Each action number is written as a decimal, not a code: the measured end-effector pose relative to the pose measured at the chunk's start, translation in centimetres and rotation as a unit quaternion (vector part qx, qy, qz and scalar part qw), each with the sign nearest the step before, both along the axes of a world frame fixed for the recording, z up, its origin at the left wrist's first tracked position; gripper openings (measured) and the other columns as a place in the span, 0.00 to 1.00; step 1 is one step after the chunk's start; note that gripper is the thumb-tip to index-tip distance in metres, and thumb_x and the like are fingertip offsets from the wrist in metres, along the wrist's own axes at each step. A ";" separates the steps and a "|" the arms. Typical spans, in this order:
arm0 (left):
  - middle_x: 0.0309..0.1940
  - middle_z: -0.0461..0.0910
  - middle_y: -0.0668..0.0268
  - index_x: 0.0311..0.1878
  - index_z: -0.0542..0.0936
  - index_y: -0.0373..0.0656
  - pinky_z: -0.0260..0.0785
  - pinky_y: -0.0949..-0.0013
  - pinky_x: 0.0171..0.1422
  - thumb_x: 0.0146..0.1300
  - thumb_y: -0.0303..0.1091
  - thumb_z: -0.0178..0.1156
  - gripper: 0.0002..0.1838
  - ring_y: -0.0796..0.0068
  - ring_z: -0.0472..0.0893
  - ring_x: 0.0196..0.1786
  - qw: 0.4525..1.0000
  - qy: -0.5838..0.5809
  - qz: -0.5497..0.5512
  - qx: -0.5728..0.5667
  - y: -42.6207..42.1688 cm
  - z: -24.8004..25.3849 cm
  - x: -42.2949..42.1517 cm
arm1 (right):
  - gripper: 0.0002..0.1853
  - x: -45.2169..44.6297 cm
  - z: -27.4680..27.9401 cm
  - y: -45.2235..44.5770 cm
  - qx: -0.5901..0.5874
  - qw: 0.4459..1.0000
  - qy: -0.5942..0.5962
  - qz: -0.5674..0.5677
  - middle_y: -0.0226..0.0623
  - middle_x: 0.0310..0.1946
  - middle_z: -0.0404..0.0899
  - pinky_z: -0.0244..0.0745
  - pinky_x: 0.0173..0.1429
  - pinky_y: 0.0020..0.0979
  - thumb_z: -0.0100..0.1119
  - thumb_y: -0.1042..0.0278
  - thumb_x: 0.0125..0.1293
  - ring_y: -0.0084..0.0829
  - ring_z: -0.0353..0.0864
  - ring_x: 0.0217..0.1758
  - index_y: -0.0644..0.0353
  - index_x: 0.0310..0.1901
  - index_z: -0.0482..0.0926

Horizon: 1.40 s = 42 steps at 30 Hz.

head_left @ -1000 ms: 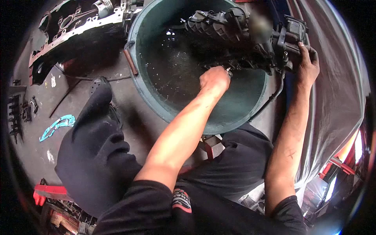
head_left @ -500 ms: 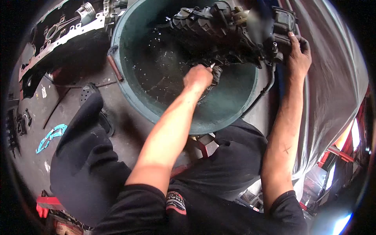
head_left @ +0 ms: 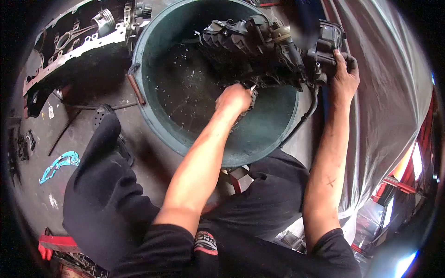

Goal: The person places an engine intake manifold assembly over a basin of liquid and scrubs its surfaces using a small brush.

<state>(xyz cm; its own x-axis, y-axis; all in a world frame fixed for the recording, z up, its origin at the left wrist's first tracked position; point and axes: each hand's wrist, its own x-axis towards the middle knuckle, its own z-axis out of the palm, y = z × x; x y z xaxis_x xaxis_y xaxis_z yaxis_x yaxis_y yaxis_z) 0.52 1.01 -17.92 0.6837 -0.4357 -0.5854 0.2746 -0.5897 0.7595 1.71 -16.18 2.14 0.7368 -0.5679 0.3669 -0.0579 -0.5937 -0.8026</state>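
A black, dirty engine part that looks like an intake manifold (head_left: 252, 39) is held tilted over a large green tub (head_left: 160, 132). My right hand (head_left: 345, 76) grips its boxy right end, thumb on the near face and fingers wrapped behind. Below the manifold's lower edge, my left hand (head_left: 233, 99) is closed around something dark, with a small pale tip showing beside the thumb. Most of that thing is hidden, so its kind is unclear. Dark liquid with bright specks lies in the tub under the hand.
An engine block (head_left: 81, 51) with an exposed piston (head_left: 104, 21) stands at upper left. A blue cloth (head_left: 60, 166) lies on the floor. Grey plastic sheeting (head_left: 380, 102) drapes along the right. A dark hose (head_left: 299, 125) passes the tub's right side; red metal (head_left: 58, 242) shows at lower left.
The view has shifted slightly, so the tub sits lower in the picture. The manifold and my right hand appear lower and a little further left. Both hands keep their grips.
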 end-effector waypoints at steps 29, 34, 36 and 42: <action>0.49 0.82 0.47 0.47 0.84 0.39 0.72 0.49 0.59 0.71 0.53 0.50 0.25 0.45 0.81 0.55 0.997 0.066 0.045 0.004 0.7 1.3 -3.0 | 0.13 0.1 0.0 1.0 0.054 0.997 0.008 -0.045 0.29 0.37 0.82 0.74 0.45 0.22 0.67 0.62 0.66 0.19 0.79 0.41 0.63 0.44 0.82; 0.50 0.84 0.56 0.47 0.86 0.47 0.75 0.56 0.60 0.61 0.44 0.61 0.16 0.56 0.82 0.55 0.981 -0.050 -0.123 0.138 6.4 -2.1 1.5 | 0.11 -0.1 -0.4 -0.5 -0.036 0.999 -0.015 0.019 0.30 0.35 0.83 0.75 0.40 0.23 0.66 0.63 0.67 0.21 0.80 0.36 0.61 0.43 0.81; 0.52 0.83 0.56 0.50 0.83 0.44 0.75 0.57 0.60 0.62 0.39 0.60 0.16 0.57 0.82 0.56 0.974 -0.042 -0.026 0.223 9.4 -2.7 5.2 | 0.10 -0.3 -0.2 -0.4 -0.015 0.998 -0.019 0.058 0.30 0.34 0.83 0.75 0.40 0.22 0.65 0.63 0.68 0.20 0.80 0.35 0.61 0.42 0.82; 0.44 0.85 0.53 0.52 0.78 0.34 0.79 0.56 0.52 0.66 0.29 0.51 0.14 0.57 0.87 0.42 0.953 0.168 0.179 0.178 8.8 -16.3 7.3 | 0.15 -0.7 -0.4 -0.2 -0.011 0.999 0.014 0.032 0.31 0.38 0.83 0.74 0.44 0.21 0.65 0.58 0.68 0.20 0.80 0.40 0.62 0.47 0.80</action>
<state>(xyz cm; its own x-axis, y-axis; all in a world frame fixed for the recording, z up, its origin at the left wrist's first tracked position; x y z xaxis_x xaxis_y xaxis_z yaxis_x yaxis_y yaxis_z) 7.79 9.77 -34.25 0.4997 0.0575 -0.8643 0.6992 -0.6157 0.3633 0.99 -16.39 1.73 0.7810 -0.5122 0.3574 -0.0416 -0.6136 -0.7885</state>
